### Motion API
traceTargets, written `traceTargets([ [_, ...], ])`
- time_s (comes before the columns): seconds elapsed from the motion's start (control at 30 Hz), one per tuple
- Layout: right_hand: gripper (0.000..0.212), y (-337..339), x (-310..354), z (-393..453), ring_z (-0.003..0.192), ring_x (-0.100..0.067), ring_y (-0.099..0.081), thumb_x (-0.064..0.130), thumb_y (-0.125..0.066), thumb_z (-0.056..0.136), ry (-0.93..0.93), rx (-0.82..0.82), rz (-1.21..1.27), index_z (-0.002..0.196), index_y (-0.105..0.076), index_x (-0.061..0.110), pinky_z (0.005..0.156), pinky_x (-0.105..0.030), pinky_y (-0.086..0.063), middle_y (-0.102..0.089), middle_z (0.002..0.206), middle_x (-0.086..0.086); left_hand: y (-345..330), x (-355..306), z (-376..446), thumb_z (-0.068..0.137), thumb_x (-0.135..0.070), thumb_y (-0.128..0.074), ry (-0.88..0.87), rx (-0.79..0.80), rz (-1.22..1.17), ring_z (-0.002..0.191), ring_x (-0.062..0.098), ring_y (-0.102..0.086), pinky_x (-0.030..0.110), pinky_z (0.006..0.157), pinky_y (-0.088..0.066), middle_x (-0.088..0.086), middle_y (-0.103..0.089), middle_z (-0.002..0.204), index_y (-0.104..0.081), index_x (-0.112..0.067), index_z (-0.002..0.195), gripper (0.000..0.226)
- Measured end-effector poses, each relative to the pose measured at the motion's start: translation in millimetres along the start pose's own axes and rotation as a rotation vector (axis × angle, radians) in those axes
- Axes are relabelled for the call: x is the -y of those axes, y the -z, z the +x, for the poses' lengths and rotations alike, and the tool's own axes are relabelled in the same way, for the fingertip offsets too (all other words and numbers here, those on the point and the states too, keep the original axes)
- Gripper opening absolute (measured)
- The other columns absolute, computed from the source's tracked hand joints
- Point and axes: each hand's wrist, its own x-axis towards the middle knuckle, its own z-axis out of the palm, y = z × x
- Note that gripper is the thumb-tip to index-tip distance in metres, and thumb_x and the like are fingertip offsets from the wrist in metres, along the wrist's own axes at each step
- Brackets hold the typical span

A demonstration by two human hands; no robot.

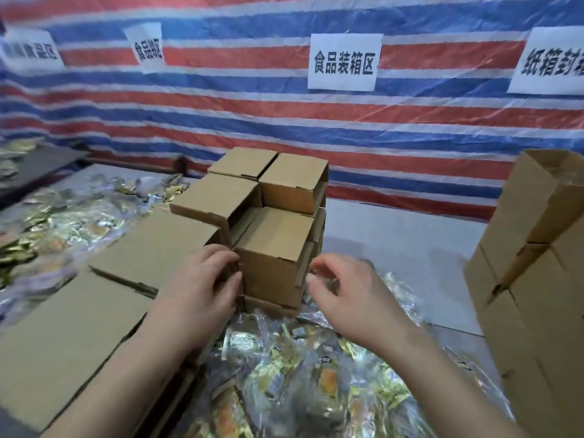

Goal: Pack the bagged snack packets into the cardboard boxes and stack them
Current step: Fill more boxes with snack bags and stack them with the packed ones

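At the centre of the frame a stack of small cardboard boxes (pixel 252 216) is seen on the table (pixel 395 248); the nearest closed box (pixel 271 248) sits one tier lower than the three behind it, so a step is left in the top layer. The left hand (pixel 202 289) is laid against the left face of that box, fingers curled at its edge; whether it is actually gripped cannot be told. The right hand (pixel 344 295) is held just off the right face, fingers loosely spread, nothing pinched.

A topple is judged the chief risk; the tiers are not perfectly flush, and a sideways push from one hand alone could shear the near column or nudge the upper boxes towards the striped tarpaulin (pixel 410 128). The bagged snack packets (pixel 300 368) lie heaped at lower centre, touching the stack's base, with more at the left (pixel 63 222); a slippery footing could be given if a box were set on them.

Flat cardboard sheets (pixel 79 327) crowd the lower left; tall cartons (pixel 537 248) wall the right edge; open table is left between the stack and those cartons.
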Motion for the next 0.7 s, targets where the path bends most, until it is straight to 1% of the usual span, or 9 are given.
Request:
traceTargets([
  [0.07, 0.035, -22, 15, 9, 0.107, -0.004, -0.054, 0.045, -0.049, 0.097, 0.066, 0.071, 0.013, 0.127, -0.058, 0.03, 0.088, -0.025, -0.045, -0.06, 0.12, 0.014, 9, 25, -6, 0.089, -0.034, -0.069, 0.092, 0.049, 0.208, 0.133, 0.028, -0.046, 0.042, 0.109, -0.036, 0.006, -0.049, 0.147, -0.054, -0.017, 0.14, 0.056],
  [0.13, 0.038, -43, 29, 17, 0.113, -0.006, -0.051, 0.042, -0.048, 0.098, 0.144, 0.131, 0.006, 0.131, -0.055, 0.026, 0.096, -0.026, -0.044, -0.057, 0.126, 0.011, 14, 53, -15, 0.088, -0.049, -0.065, 0.231, 0.21, 0.442, 0.151, 0.027, -0.018, 0.043, 0.12, -0.017, 0.007, -0.015, 0.166, -0.018, -0.022, 0.158, 0.088],
  [0.17, 0.038, -53, 34, 20, 0.115, -0.008, -0.051, 0.041, -0.047, 0.098, 0.169, 0.153, 0.007, 0.132, -0.055, 0.024, 0.097, -0.026, -0.043, -0.057, 0.127, 0.009, 16, 66, -21, 0.088, -0.056, -0.061, 0.302, 0.277, 0.515, 0.154, 0.025, -0.005, 0.042, 0.123, -0.01, 0.006, -0.001, 0.168, -0.002, -0.024, 0.159, 0.098],
  [0.23, 0.039, -70, 44, 27, 0.118, -0.012, -0.05, 0.038, -0.048, 0.099, 0.194, 0.19, 0.025, 0.133, -0.055, 0.021, 0.098, -0.029, -0.042, -0.056, 0.129, 0.005, 19, 87, -34, 0.086, -0.062, -0.057, 0.411, 0.352, 0.573, 0.154, 0.025, 0.005, 0.044, 0.124, -0.007, 0.006, 0.01, 0.167, 0.011, -0.022, 0.158, 0.107],
  [0.3, 0.04, -86, 52, 34, 0.124, -0.016, -0.048, 0.032, -0.048, 0.099, 0.218, 0.232, 0.044, 0.136, -0.054, 0.018, 0.103, -0.033, -0.043, -0.055, 0.133, 0.001, 18, 98, -46, 0.088, -0.058, -0.055, 0.457, 0.391, 0.622, 0.154, 0.025, 0.006, 0.044, 0.124, -0.008, 0.006, 0.014, 0.166, 0.015, -0.02, 0.157, 0.106],
  [0.37, 0.041, -101, 60, 39, 0.129, -0.018, -0.046, 0.027, -0.048, 0.1, 0.247, 0.286, 0.053, 0.139, -0.052, 0.017, 0.109, -0.037, -0.041, -0.053, 0.138, -0.001, 16, 101, -54, 0.092, -0.04, -0.051, 0.473, 0.424, 0.657, 0.154, 0.025, 0.006, 0.045, 0.124, -0.008, 0.005, 0.017, 0.166, 0.018, -0.018, 0.156, 0.097],
  [0.47, 0.044, -120, 75, 47, 0.134, -0.023, -0.042, 0.022, -0.048, 0.099, 0.293, 0.341, 0.048, 0.143, -0.049, 0.015, 0.113, -0.041, -0.037, -0.05, 0.144, -0.004, 15, 99, -58, 0.094, -0.015, -0.034, 0.45, 0.452, 0.683, 0.154, 0.026, 0.005, 0.045, 0.124, -0.011, 0.006, 0.016, 0.166, 0.02, -0.013, 0.156, 0.082],
  [0.6, 0.059, -133, 93, 54, 0.142, -0.026, -0.032, 0.016, -0.055, 0.094, 0.382, 0.358, 0.061, 0.151, -0.037, 0.017, 0.119, -0.043, -0.027, -0.038, 0.154, -0.007, 24, 84, -57, 0.097, -0.014, -0.027, 0.361, 0.444, 0.782, 0.154, 0.027, -0.002, 0.043, 0.124, -0.014, 0.009, 0.007, 0.167, 0.014, -0.009, 0.156, 0.072],
  [0.7, 0.072, -131, 102, 56, 0.148, -0.024, -0.022, 0.013, -0.06, 0.09, 0.451, 0.387, 0.058, 0.155, -0.03, 0.019, 0.123, -0.041, -0.018, -0.028, 0.161, -0.008, 45, 69, -54, 0.096, -0.016, -0.032, 0.308, 0.471, 0.765, 0.15, 0.021, -0.022, 0.034, 0.119, -0.028, 0.006, -0.017, 0.164, -0.005, -0.012, 0.157, 0.067],
])
